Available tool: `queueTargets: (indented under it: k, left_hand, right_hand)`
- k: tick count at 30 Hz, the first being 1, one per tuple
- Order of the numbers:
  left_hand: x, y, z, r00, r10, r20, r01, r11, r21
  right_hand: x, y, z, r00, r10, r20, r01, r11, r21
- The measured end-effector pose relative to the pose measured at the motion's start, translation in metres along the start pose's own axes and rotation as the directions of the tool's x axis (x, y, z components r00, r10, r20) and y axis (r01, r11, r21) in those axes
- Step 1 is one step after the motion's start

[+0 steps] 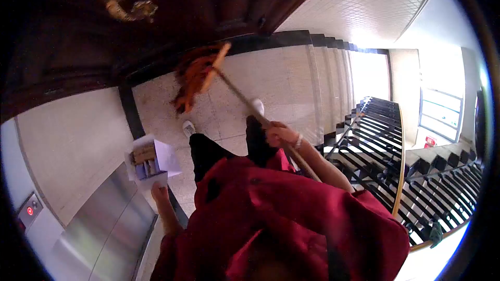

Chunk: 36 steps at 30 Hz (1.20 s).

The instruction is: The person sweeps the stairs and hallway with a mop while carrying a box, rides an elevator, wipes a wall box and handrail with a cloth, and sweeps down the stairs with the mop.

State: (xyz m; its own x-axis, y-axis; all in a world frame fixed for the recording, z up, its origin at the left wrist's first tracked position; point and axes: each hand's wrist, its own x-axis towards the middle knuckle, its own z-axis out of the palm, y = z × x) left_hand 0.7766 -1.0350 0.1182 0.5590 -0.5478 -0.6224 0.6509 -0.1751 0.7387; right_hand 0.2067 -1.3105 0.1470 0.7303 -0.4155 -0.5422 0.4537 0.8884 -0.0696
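Dark red clothing (271, 192) is seen nearest the camera, spread across the lower middle of the view. Just beyond it, the pole (304, 165) of an orange-headed floor tool is gripped in the right hand (281, 134), with the fingers wrapped around it; its rear part is carried back between the right forearm (325, 164) and the body. On the other side, a white box (167, 157) is held at its near edge by the left hand (160, 192), the fingers being largely hidden; what is packed inside it cannot be made out. From the right hand, the pole's long axis is angled forward and leftward, passed close to the right shoe (258, 106) and ended at a head of orange strands (198, 75). That head is thus placed ahead of both hands and, side to side, between them, over the pale floor (284, 83); whether it is pressed down cannot be told. The pole is held by the right hand alone, the left being kept well apart. Farther on, the head is bordered by dark skirting (255, 44), and stairs (333, 67) are seen to the right.
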Motion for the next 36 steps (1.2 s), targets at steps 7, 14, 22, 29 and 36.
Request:
queueTargets:
  k: [7,14,22,29,36]
  left_hand:
    - [-0.025,-0.021,0.146,0.957,-0.098,-0.272,0.096,0.995,-0.021]
    - [-0.058,-0.041,0.163,0.976,0.023,-0.217,-0.026,1.000,-0.009]
    - [-0.049,-0.117,0.089,0.932,0.145,-0.331,-0.239,0.935,-0.262]
    - [-0.041,-0.186,0.062,0.813,0.013,-0.582,-0.339,0.823,-0.455]
    - [-0.049,-0.212,0.050,0.658,-0.160,-0.736,-0.382,0.771,-0.509]
  right_hand:
    - [-0.116,-0.122,-0.203,0.933,-0.100,-0.347,0.148,0.983,0.113]
    - [-0.217,-0.185,-0.245,0.894,-0.110,-0.435,0.120,0.993,-0.003]
    - [-0.175,-0.211,-0.165,0.978,0.018,-0.206,0.023,0.981,0.195]
    - [-0.039,-0.190,-0.051,0.911,0.160,-0.379,-0.147,0.987,0.064]
    - [0.120,-0.152,0.085,0.936,0.313,-0.159,-0.345,0.908,-0.240]
